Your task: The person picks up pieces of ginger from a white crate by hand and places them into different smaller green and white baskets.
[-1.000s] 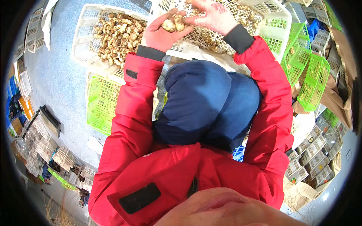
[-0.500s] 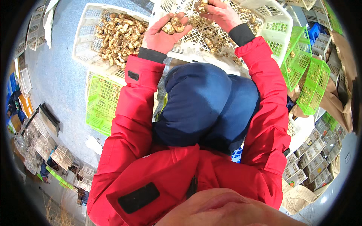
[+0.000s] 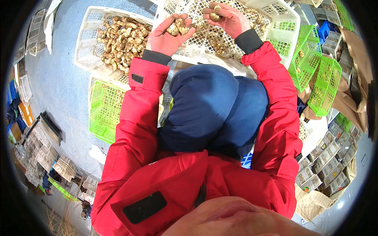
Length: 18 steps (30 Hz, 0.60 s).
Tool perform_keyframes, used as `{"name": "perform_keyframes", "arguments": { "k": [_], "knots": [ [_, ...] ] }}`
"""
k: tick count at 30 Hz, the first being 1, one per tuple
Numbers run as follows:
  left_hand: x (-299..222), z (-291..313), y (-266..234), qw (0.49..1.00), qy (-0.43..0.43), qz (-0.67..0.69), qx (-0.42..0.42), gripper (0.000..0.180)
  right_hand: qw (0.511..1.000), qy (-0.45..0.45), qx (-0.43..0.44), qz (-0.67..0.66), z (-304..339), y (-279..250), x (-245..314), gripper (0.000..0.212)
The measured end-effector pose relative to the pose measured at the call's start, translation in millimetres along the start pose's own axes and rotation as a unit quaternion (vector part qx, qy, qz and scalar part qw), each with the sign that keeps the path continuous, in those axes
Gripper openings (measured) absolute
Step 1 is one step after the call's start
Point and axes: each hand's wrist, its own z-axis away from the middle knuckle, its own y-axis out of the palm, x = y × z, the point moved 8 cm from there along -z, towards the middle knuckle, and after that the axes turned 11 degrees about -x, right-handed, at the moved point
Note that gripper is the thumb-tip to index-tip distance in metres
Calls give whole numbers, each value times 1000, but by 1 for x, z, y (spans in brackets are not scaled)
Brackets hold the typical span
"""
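Palm up, my left hand [image 3: 162,41] cups a couple of dirt-flecked brown and cream mushrooms [image 3: 181,26], its fingers curled partly round them. To its right, my right hand [image 3: 235,24] grips a single mushroom [image 3: 215,13] between thumb and fingers. Both hands are over a white slatted plastic crate [image 3: 290,33], where a few loose mushrooms [image 3: 218,46] and bits of dirt lie on the grid floor. Left of it, a second white crate [image 3: 81,49] holds a heaped pile of mushrooms [image 3: 124,41].
A green basket [image 3: 103,128] is below the left crate. Two more green baskets [image 3: 305,74] stand at the right, with small mushroom pieces inside. Blue floor [image 3: 59,74] stretches to the left. Stacked white crates [image 3: 323,165] are at the lower right.
My right hand has come slightly nearer to me, and the mushroom in it shows more fully. The left hand still holds its mushrooms, with little movement.
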Motion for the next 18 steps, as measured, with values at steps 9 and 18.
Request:
{"name": "perform_keyframes", "arguments": {
  "k": [9,18],
  "knots": [
    [-36,26,6,995,101,22,-12,34,970,-61,-130,196,15,45,48,35],
    [-38,27,20,991,38,128,-3,29,803,-171,-108,560,-1,115,70,27]
  ]
}}
